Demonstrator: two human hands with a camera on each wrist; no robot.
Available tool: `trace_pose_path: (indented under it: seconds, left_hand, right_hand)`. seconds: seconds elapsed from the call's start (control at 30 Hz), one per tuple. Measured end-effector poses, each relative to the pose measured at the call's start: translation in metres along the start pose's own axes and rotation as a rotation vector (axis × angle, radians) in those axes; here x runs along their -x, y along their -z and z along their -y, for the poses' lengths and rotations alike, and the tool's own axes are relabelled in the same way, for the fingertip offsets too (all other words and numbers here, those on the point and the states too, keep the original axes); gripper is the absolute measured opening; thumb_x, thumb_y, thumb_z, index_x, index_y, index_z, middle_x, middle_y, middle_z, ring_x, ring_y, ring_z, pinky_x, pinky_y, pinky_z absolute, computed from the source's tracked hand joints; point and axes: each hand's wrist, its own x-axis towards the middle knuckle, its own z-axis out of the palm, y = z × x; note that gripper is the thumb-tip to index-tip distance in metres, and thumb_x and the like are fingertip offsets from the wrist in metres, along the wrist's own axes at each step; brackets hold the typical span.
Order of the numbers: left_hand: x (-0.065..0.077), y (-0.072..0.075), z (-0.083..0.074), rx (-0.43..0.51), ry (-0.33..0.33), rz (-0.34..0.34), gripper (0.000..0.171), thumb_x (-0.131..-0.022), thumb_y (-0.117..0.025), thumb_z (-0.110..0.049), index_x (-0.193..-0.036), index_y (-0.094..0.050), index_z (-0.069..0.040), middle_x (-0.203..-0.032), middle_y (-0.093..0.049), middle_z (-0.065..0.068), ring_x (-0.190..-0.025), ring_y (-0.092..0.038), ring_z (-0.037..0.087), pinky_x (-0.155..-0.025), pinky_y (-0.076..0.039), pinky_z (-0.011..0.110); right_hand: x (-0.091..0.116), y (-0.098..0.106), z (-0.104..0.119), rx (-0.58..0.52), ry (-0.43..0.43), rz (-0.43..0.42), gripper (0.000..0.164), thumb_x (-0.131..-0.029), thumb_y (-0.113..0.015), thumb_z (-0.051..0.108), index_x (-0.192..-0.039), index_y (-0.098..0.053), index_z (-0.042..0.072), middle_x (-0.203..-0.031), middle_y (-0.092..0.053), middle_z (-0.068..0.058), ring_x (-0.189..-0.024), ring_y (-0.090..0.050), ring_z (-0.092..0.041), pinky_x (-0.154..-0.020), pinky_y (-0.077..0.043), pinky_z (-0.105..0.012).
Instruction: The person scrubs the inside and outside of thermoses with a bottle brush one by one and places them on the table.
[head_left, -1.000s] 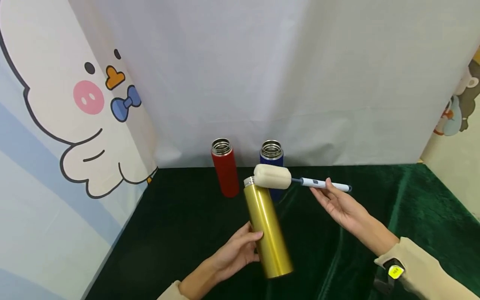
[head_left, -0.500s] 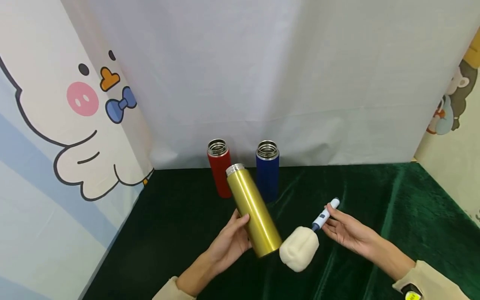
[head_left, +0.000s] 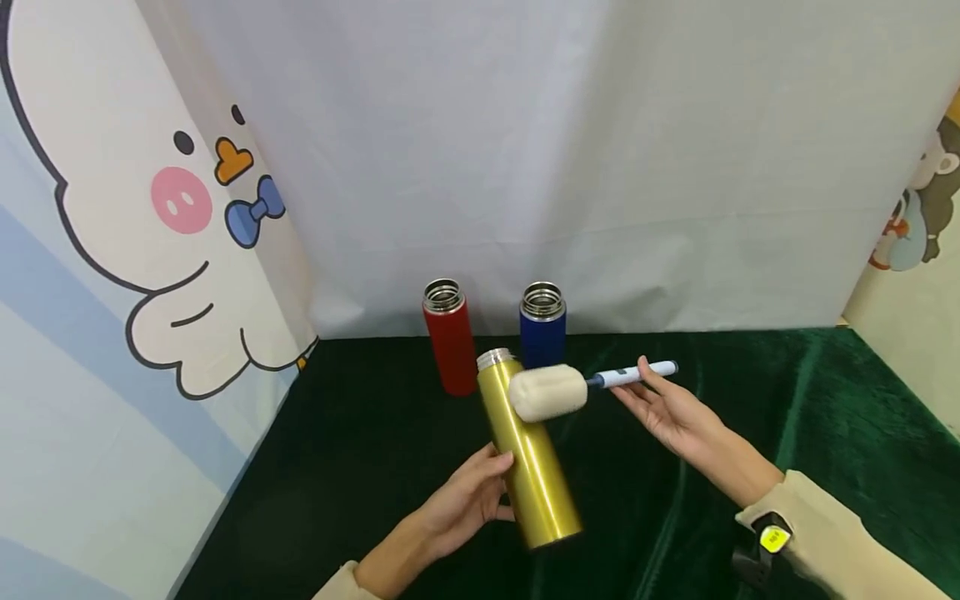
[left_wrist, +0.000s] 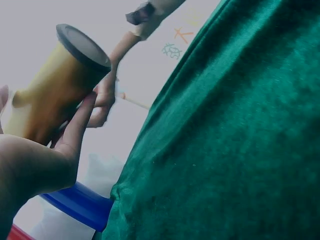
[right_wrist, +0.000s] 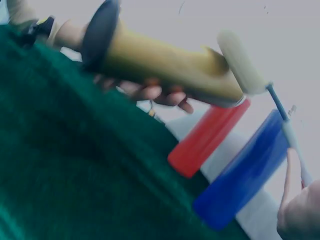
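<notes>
My left hand (head_left: 465, 504) grips a gold metal bottle (head_left: 536, 479) around its lower half, holding it tilted with its lidless steel neck up and to the left. My right hand (head_left: 678, 417) pinches the pale blue handle of a bottle brush (head_left: 551, 393) between thumb and fingers. The brush's cream sponge head overlaps the gold bottle's upper side in the head view. In the right wrist view, the sponge (right_wrist: 242, 62) lies right at the bottle's upper part. The left wrist view shows the gold bottle's base (left_wrist: 82, 47) with fingers wrapped round its side.
Behind the hands stand a red bottle (head_left: 452, 354) and a blue bottle (head_left: 543, 337), both upright and lidless. They sit on a dark green velvet cloth (head_left: 360, 433). A white backdrop (head_left: 450, 150) hangs at the table's far edge.
The brush swung down to the lower right of the gold bottle, then back up across its upper side. The gold bottle rose and shifted left, then returned lower and right, staying in my left hand.
</notes>
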Motion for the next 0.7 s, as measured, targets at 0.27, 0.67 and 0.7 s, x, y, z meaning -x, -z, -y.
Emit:
trace_pose_path:
  seconds: [0.27, 0.67, 0.7]
  left_hand:
    - [0.006, 0.000, 0.002, -0.017, -0.039, 0.068, 0.038, -0.107, -0.049, -0.026, -0.142, -0.037, -0.019, -0.126, -0.063, -0.004, -0.113, -0.064, 0.012, -0.095, -0.054, 0.034]
    - [0.003, 0.005, -0.010, 0.120, -0.158, 0.084, 0.038, -0.112, -0.036, -0.032, -0.148, -0.034, -0.021, -0.136, -0.060, -0.003, -0.124, -0.060, 0.014, -0.103, -0.051, 0.038]
    - [0.003, 0.005, -0.011, 0.132, -0.151, 0.079, 0.041, -0.111, -0.037, -0.031, -0.151, -0.031, -0.021, -0.139, -0.059, -0.003, -0.127, -0.059, 0.015, -0.106, -0.049, 0.040]
  right_hand:
    - [0.010, -0.004, -0.006, -0.129, 0.078, 0.061, 0.026, -0.103, -0.055, 0.022, -0.126, -0.043, 0.019, -0.116, -0.067, -0.012, -0.105, -0.074, -0.024, -0.109, -0.048, -0.025]
    - [0.032, 0.039, -0.016, 0.165, -0.025, -0.028, 0.020, -0.106, -0.051, 0.034, -0.123, -0.043, 0.027, -0.114, -0.058, 0.001, -0.101, -0.065, -0.010, -0.095, -0.055, -0.020]
    - [0.034, 0.041, -0.016, 0.213, -0.013, -0.033, 0.018, -0.106, -0.050, 0.035, -0.122, -0.045, 0.027, -0.112, -0.058, 0.002, -0.100, -0.064, -0.008, -0.093, -0.056, -0.020]
